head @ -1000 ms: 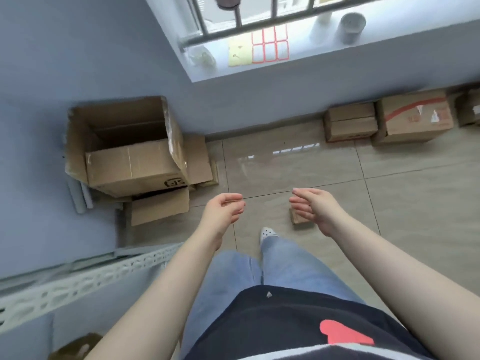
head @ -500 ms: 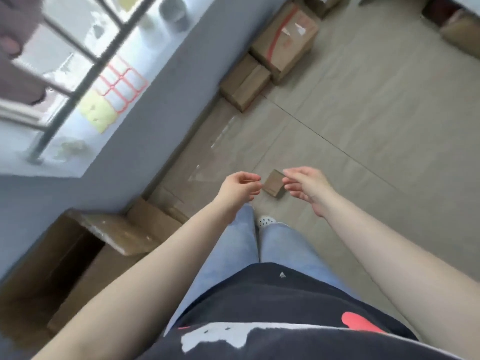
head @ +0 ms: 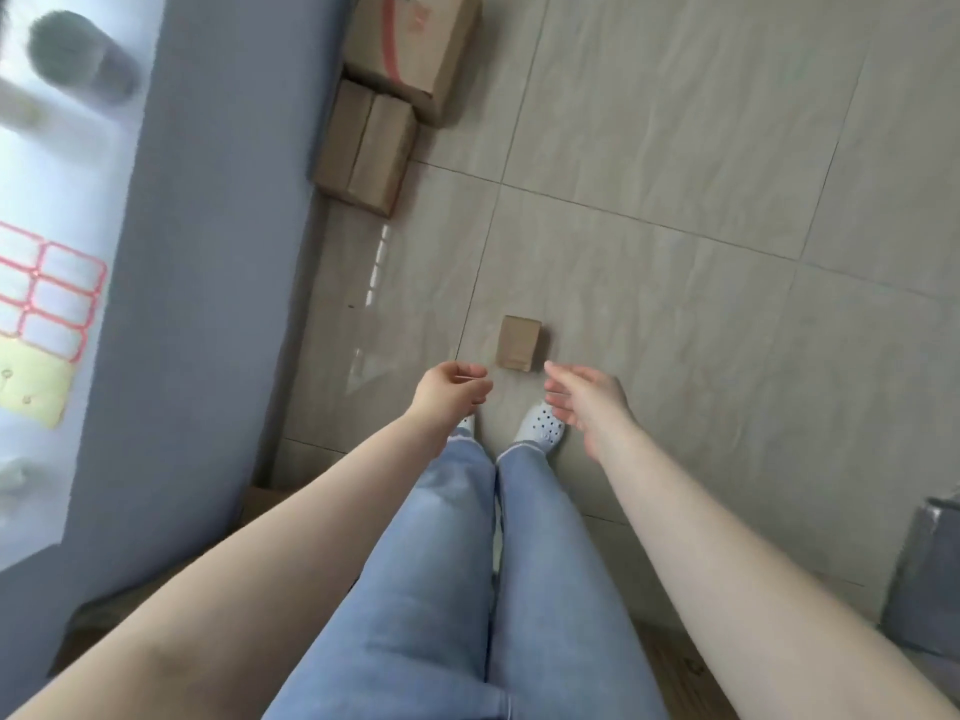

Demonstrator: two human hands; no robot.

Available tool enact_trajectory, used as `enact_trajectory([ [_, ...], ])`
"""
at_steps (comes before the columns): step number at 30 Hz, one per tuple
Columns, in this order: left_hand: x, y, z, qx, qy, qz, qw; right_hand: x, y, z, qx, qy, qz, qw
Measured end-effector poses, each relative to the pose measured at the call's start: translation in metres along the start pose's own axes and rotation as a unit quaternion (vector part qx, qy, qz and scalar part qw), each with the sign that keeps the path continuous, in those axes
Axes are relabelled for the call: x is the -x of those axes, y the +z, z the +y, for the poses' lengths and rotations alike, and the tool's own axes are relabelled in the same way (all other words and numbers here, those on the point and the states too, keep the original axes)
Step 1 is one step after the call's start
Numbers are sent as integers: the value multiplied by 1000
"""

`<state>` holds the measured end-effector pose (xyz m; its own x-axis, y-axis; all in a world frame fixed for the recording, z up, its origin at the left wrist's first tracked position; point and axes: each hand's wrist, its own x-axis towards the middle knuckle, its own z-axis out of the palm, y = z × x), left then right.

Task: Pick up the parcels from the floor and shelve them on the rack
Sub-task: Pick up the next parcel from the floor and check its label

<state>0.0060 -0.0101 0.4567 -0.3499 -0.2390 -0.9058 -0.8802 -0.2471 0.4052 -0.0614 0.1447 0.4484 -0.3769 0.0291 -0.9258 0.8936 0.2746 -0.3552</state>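
Observation:
A small brown cardboard parcel lies on the tiled floor just ahead of my feet. My left hand hovers to its lower left, fingers loosely curled and holding nothing. My right hand hovers to its lower right, fingers spread and empty. Neither hand touches the parcel. Two more parcels rest against the wall farther off: a medium brown box and a larger box with red tape. The rack is out of sight.
A blue-grey wall runs along the left, with a bright windowsill holding red-bordered labels and a yellow sheet. A grey bag stands at the right edge. Bare floor tiles stretch to the right.
The view has swung right and tilted down, so the big open carton has left the frame. Both hands have dropped lower toward the small parcel, and my right fingers have spread.

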Motion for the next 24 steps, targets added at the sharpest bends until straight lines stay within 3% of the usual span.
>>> enact_trajectory([
  [5, -101, 32, -25, -42, -26, 17, 999, -101, 1, 32, -26, 33, 15, 999],
  [18, -359, 109, -124, -141, -68, 60, 986, -382, 17, 139, 48, 57, 69, 995],
  [24, -437, 130, -149, -158, -83, 48, 983, -461, 35, 163, 76, 63, 33, 995],
])
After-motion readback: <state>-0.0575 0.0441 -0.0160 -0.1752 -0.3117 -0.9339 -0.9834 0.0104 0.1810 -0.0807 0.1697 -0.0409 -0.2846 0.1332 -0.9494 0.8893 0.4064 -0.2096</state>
